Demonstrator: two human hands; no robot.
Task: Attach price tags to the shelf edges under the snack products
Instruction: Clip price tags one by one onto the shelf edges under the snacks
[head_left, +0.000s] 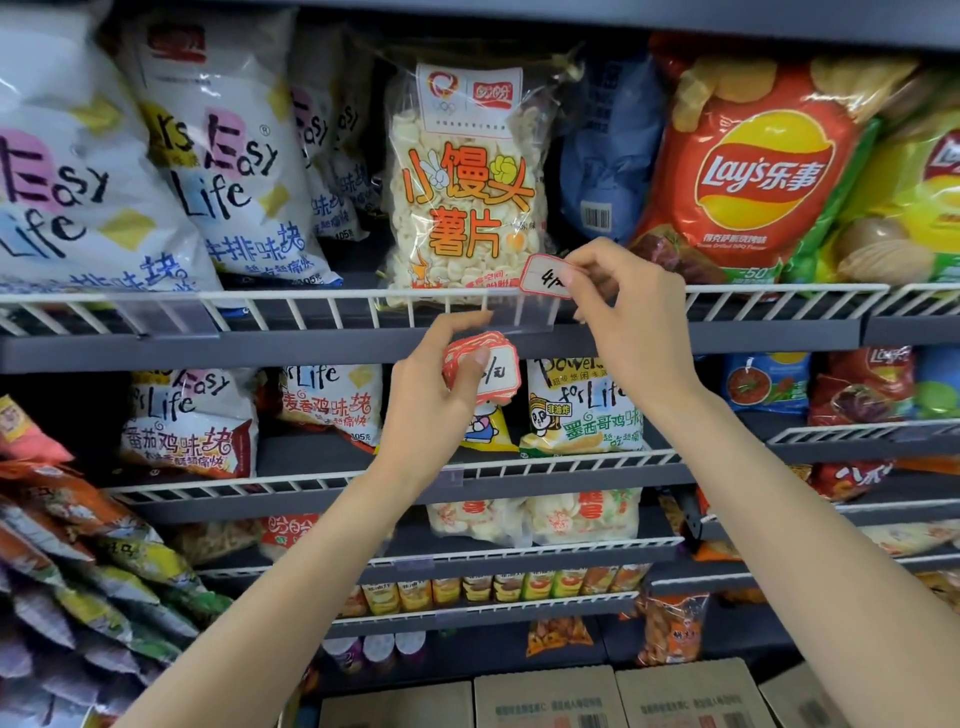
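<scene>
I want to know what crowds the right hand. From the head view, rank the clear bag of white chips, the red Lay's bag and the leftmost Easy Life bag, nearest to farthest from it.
Measured from the right hand:
1. Clear bag of white chips, just up and left, beside the price tag it pinches.
2. Red Lay's bag, up and to the right.
3. Leftmost Easy Life bag, far left on the same shelf.

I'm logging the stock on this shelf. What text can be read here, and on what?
"Easy Life": white bags, top left.
"小馒头 薯片": clear bag.
"Lay's 乐事": red bag.
"4/", rest hidden: price tag pinched by right hand.
"/元": tag stack in left hand.
"墨西哥鸡味块": lower bag.
Box labels, barcodes: too blurred.
</scene>
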